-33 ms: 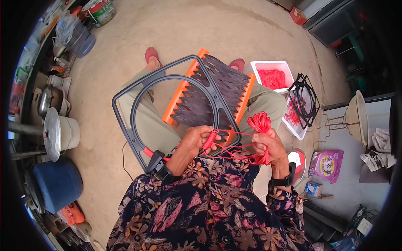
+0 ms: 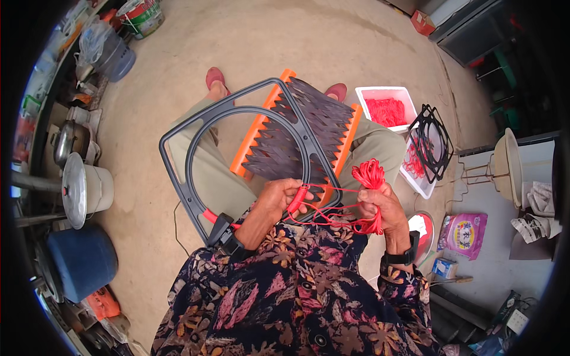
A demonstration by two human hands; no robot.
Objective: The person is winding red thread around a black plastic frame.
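While the left hand point(image 2: 279, 199) pinches the grey frame point(image 2: 178, 184)'s ring, I note the right hand point(image 2: 380, 204) closed on red cord point(image 2: 369, 175) beside it.

dark floral sleeves | black wristbands (possibly watches) | khaki trousers | red shoes
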